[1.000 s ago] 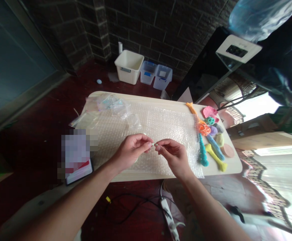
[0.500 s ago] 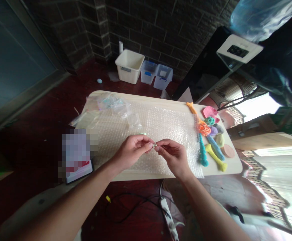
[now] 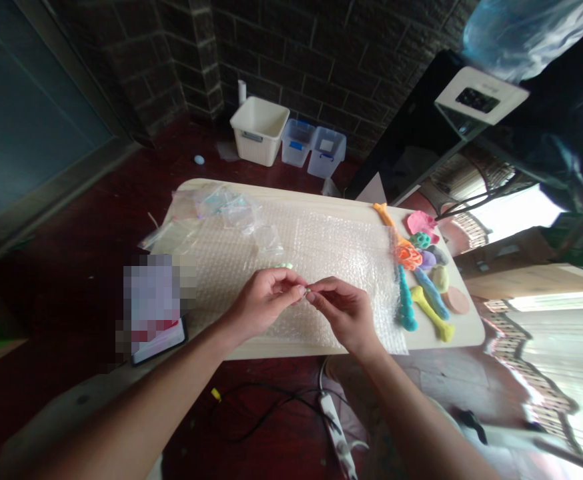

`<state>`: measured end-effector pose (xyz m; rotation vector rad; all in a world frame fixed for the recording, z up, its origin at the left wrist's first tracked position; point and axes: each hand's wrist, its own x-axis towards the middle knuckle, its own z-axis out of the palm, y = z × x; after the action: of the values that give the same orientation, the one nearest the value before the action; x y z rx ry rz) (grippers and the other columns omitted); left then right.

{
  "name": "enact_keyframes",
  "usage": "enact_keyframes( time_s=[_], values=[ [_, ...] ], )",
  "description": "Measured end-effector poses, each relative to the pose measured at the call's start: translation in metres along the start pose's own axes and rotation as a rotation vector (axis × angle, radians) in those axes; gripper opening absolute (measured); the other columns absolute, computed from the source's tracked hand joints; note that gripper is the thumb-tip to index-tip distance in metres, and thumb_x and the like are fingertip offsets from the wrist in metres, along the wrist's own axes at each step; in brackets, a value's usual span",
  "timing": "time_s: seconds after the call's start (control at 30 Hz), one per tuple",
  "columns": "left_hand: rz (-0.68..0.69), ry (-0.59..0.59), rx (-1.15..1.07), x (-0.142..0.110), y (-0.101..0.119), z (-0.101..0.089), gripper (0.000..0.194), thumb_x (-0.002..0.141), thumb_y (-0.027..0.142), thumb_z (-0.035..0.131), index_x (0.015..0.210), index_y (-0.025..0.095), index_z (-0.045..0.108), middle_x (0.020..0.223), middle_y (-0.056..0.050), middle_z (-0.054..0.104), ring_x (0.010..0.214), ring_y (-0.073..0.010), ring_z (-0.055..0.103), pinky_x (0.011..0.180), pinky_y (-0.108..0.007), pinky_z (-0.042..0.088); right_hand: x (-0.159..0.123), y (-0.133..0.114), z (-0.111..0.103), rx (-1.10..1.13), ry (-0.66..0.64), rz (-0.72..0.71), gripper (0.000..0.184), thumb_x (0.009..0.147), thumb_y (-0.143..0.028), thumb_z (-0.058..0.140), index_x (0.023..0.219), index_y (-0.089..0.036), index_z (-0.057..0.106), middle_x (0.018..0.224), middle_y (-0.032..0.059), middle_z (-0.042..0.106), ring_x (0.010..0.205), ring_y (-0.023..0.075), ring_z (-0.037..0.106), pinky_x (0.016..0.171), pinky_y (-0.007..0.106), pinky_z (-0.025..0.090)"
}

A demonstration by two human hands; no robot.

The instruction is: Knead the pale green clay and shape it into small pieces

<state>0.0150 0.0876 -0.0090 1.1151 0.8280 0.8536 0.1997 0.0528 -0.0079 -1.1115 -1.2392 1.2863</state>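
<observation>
My left hand [image 3: 266, 298] and my right hand [image 3: 347, 311] meet above the bubble wrap [image 3: 341, 250], fingertips almost touching. Between both pinches sits a tiny pale green clay piece [image 3: 307, 291], mostly covered by my fingers. Just behind my left hand, another small pale green piece [image 3: 284, 265] lies on the bubble wrap. To the right of my right hand are coloured clay shapes: a teal strip [image 3: 405, 303], a yellow bone-like shape [image 3: 431, 313], a blue strip [image 3: 432, 293] and an orange piece [image 3: 407, 255].
Clear plastic bags [image 3: 231, 210] lie at the back left of the table [image 3: 316, 199]. Storage bins [image 3: 259, 133] stand on the floor by the brick wall. A power strip [image 3: 336, 433] with cables is below the front edge. Cardboard boxes [image 3: 521, 287] are at right.
My fingertips have drawn slightly closer around the pale green clay piece, so less of it shows. My hands stay in nearly the same place.
</observation>
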Motion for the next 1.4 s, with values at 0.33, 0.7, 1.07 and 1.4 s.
enact_keyframes(
  time_s=[0.33, 0.7, 1.07, 1.4],
  values=[
    [-0.028, 0.021, -0.013, 0.0, 0.001, 0.0, 0.019, 0.086, 0.033, 0.076, 0.093, 0.015, 0.074, 0.084, -0.004, 0.074, 0.079, -0.0155, 0.067, 0.075, -0.028, 0.052, -0.001, -0.005, -0.001, -0.001, 0.066, 0.04, 0.017, 0.081, -0.032, 0.088, 0.093, -0.022, 0.081, 0.085, 0.0046, 0.081, 0.072, 0.0174, 0.075, 0.072, 0.032, 0.064],
    [-0.035, 0.007, -0.003, -0.001, 0.001, 0.0, 0.021, 0.086, 0.035, 0.076, 0.093, 0.015, 0.074, 0.085, -0.005, 0.074, 0.081, -0.0161, 0.067, 0.077, -0.029, 0.053, -0.001, -0.005, -0.001, -0.056, 0.01, -0.012, 0.006, 0.089, -0.028, 0.082, 0.093, -0.023, 0.08, 0.086, 0.0036, 0.079, 0.079, 0.0172, 0.076, 0.075, 0.029, 0.061],
    [0.018, 0.019, 0.033, 0.0, -0.004, -0.001, 0.026, 0.084, 0.034, 0.079, 0.101, 0.014, 0.073, 0.094, -0.008, 0.077, 0.087, -0.0193, 0.073, 0.084, -0.033, 0.057, 0.0, -0.005, -0.003, -0.005, 0.046, 0.111, 0.02, 0.082, -0.037, 0.086, 0.092, -0.02, 0.081, 0.075, 0.0039, 0.076, 0.065, 0.0149, 0.068, 0.063, 0.028, 0.056],
    [0.106, 0.219, 0.145, 0.0, 0.016, -0.015, 0.032, 0.091, 0.046, 0.072, 0.103, 0.016, 0.071, 0.097, -0.008, 0.076, 0.084, -0.0192, 0.071, 0.077, -0.03, 0.057, 0.006, -0.002, -0.017, -0.045, 0.135, 0.11, 0.023, 0.082, -0.039, 0.086, 0.092, -0.02, 0.081, 0.076, 0.0044, 0.076, 0.067, 0.0153, 0.066, 0.064, 0.03, 0.055]
  ],
)
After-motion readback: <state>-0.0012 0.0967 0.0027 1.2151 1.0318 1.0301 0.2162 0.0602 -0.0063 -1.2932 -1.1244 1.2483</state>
